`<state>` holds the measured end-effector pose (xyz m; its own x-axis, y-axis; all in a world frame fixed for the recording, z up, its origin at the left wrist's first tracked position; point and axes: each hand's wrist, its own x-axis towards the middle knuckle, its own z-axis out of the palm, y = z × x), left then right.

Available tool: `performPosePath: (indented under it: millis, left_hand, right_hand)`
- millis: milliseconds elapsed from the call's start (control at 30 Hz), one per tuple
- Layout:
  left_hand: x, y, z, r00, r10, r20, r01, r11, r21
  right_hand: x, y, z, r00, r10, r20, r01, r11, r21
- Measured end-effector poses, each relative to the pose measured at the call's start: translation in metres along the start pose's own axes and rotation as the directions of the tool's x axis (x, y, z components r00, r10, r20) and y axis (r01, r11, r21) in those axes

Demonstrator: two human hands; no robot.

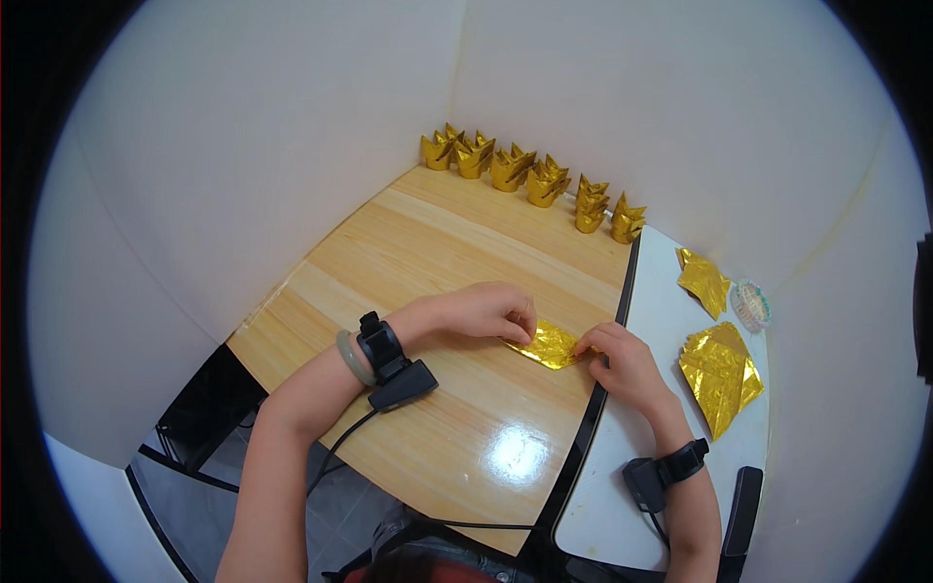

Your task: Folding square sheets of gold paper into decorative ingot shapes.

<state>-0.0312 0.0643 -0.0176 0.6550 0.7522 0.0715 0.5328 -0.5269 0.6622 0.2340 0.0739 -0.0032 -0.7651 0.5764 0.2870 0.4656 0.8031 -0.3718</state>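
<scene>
I'm seeing the left fingers (526, 322) pinching one end of the foil (547, 345), thumb and forefinger nearly together. The right fingers (600, 337) are pinching the opposite end, also nearly together. The foil is lying between the two sets of fingers, over the bench (437, 253); I'm not managing to tell whether it is touching. Right of the right fingers, on a white bench (612, 486), a gold stack (721, 377) is lying, with a smaller stack (704, 282) and a round dish (750, 306) sitting farther forward. Well beyond the left fingers, gold crowns (509, 170) are standing in a row by the wall (603, 107).
</scene>
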Motion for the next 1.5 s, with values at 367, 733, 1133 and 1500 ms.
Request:
performPosePath:
  millis: [367,733,1133,1500]
  left_hand:
    - [-0.005,-0.018,0.002,0.999,0.032,0.022,-0.038,0.951,0.307]
    - [-0.007,-0.018,0.0,0.998,-0.047,0.037,0.035,0.959,0.281]
    - [-0.001,0.0,-0.004,0.988,0.157,-0.011,-0.15,0.961,0.233]
    - [0.003,0.001,0.007,0.976,0.211,-0.054,-0.198,0.963,0.185]
  right_hand:
    - [-0.015,-0.024,0.008,0.935,0.075,0.346,0.052,0.938,-0.343]
    - [-0.027,-0.015,-0.008,0.907,0.264,0.328,-0.051,0.842,-0.537]
    - [0.004,-0.029,0.003,0.999,-0.012,0.046,0.014,0.999,-0.031]
    - [0.009,-0.018,0.01,0.997,-0.069,0.019,0.071,0.989,-0.131]
